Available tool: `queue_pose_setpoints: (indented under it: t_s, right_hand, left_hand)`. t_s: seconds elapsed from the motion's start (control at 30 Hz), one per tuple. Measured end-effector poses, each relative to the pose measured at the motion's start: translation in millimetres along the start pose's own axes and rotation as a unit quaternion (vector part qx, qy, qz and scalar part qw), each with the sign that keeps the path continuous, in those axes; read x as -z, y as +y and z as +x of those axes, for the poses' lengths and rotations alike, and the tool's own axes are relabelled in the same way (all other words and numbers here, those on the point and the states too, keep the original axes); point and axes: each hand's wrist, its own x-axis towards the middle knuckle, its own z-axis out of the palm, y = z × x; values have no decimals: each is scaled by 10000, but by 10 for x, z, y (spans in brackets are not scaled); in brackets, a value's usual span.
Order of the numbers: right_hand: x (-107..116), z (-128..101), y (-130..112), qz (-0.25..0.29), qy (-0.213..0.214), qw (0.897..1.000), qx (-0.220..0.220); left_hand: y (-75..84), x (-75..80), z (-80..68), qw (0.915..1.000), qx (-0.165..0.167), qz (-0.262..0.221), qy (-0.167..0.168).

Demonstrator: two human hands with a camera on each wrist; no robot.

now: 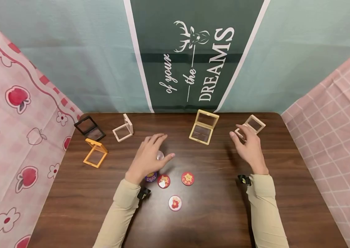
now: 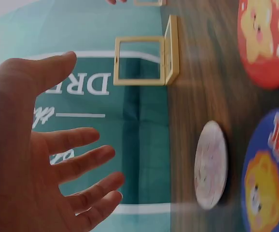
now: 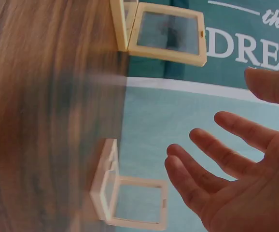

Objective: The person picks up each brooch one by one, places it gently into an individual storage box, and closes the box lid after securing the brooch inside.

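Backdrop: teal cloth with a dark green banner [image 1: 193,55] reading "of your — the — DREAMS" under a white stag's head; pink printed cloths on both sides.
Surface: dark brown wooden table [image 1: 69,206].
Frame cases: five, all standing open along the far edge — black [image 1: 89,128], orange [image 1: 95,153], white [image 1: 124,129], yellow [image 1: 204,126], beige [image 1: 250,126].
Badges: five round ones near the middle — a pale one [image 1: 160,155] under the left hand, a blue one [image 1: 151,177] half hidden by that wrist, three red ones [image 1: 163,181] [image 1: 187,178] [image 1: 175,203] with cartoon prints; their lettering is too small to read.
Left hand [image 1: 148,156]: hovers over the pale badge, fingers spread and relaxed, holding nothing.
Right hand [image 1: 249,146]: raised just before the beige case, fingers loosely spread, holding nothing.
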Motion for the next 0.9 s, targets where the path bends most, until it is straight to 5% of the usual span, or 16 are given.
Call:
queue_pose_setpoints:
  t_s: [0.4,0.6,0.9]
  right_hand:
    - [4,-50,326,102,486,9973,-538]
    - [44,3,465,82,941,9922,-816]
    - [147,45,695,-348,1091,9753,-1891]
  left_hand:
    - [159,-187,-45,9982,-311,-247,-459]
    - [208,-243,-38,9972,-590,-282,-365]
    - [320,-359,-5,9942,-934,-175,-499]
